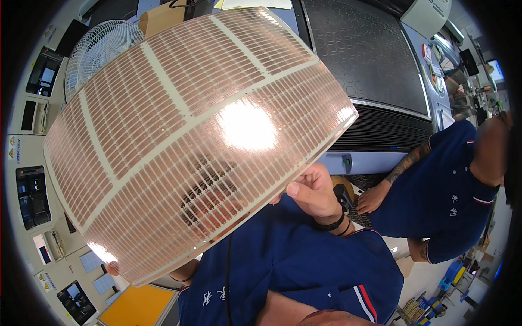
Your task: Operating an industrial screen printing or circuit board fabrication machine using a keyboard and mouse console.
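A large, thin circuit board panel (179,100), copper-coloured with pale strips dividing it into gridded blocks, is held up tilted in front of me. Bright light glares off its shiny face. My right hand (312,193) pinches its near right edge, thumb on the front and the other fingers partly behind. At the lower left corner of the panel, only a fingertip of my left hand (112,268) shows, curled over the edge. The rest of that hand is hidden behind the panel, with a bit of the forearm below it.
Beyond the panel lies a machine with a black textured bed (364,54). A white fan (100,49) and a cardboard box (160,20) stand at the far left. Close on my right is a co-worker in a navy shirt (429,185). An orange-yellow board (138,307) sits at lower left.
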`<state>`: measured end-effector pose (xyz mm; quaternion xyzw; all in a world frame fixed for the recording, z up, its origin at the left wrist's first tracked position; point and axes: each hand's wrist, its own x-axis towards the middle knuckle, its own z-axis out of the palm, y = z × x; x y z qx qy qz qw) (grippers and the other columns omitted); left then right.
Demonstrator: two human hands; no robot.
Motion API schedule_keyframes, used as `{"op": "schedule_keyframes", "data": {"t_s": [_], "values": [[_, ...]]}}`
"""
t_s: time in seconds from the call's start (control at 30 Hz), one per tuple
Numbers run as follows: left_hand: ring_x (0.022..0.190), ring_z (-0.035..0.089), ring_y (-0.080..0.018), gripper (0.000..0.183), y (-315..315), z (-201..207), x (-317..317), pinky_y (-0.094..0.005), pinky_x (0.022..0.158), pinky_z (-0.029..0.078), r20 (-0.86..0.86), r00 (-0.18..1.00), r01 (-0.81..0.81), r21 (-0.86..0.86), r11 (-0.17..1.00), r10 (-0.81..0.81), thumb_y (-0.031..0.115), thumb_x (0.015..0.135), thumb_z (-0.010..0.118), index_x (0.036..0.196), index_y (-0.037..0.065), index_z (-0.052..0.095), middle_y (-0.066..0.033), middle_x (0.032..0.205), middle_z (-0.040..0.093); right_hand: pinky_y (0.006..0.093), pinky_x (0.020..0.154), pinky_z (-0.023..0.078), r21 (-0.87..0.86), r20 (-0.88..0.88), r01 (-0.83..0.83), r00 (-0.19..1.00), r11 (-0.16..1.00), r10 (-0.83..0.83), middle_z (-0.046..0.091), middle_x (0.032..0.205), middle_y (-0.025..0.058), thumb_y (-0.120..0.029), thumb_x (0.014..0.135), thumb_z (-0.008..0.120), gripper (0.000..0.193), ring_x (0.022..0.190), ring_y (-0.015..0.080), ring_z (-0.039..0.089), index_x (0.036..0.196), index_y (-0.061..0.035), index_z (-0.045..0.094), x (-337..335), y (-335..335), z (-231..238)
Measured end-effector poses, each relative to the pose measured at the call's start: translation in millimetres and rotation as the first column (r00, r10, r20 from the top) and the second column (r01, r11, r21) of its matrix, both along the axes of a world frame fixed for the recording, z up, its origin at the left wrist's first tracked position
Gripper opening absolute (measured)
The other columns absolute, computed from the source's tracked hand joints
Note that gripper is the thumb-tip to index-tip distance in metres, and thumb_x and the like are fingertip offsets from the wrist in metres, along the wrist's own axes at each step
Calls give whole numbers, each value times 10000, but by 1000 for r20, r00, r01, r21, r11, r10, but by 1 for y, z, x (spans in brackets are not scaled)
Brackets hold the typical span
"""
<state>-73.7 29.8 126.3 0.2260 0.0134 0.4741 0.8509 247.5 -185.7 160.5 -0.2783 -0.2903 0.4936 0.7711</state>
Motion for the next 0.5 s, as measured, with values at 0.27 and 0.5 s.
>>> {"op": "schedule_keyframes", "data": {"t_s": [0.27,0.5], "values": [[1247,628,-417,846,-7,0,-2,-520,967,578,-3,1000,-10,1,1000,10,270,753,735,1495,-20,451,-286,1424,568,405,797,591,-81,-22,44,999,996,-46,722,1036,240,-72,1005,604,240,894,276,716,1168,102,636,-3,-2,7],[1248,628,-415,845,-7,0,0,-517,966,579,-4,1000,-18,4,1000,18,267,752,736,1496,-18,452,-285,1424,569,363,868,594,-2,6,-5,1000,1000,5,732,1149,214,-99,1056,576,289,1002,242,727,1271,88,626,2,0,-3]]}}
